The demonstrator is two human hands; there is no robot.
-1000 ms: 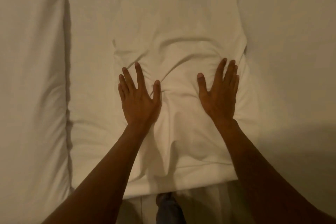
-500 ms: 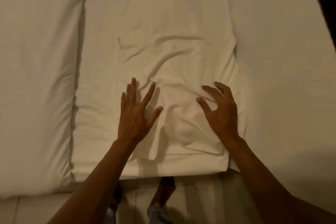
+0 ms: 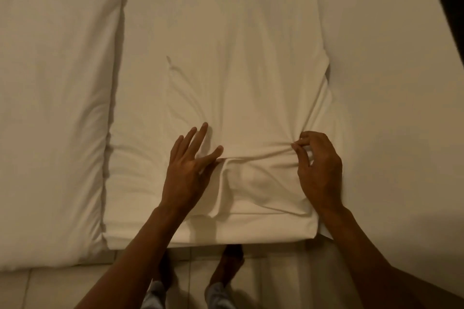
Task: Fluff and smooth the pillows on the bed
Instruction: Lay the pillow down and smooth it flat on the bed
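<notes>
Both our hands slid back toward near edge of pillow (image 3: 226, 63). Left hand (image 3: 187, 170) flat, fingers spread; right hand (image 3: 319, 165) pinching wrinkled pillowcase. Pillow lies on bed (image 3: 389, 83).

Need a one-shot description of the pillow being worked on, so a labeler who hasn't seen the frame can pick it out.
Start at the white bed filling the view. The pillow is the long white rectangle running up the middle from the near edge, between the puffy duvet and the flat sheet. It alone has both hands on it: the left hand flat, the right hand pinching a wrinkle.
</notes>
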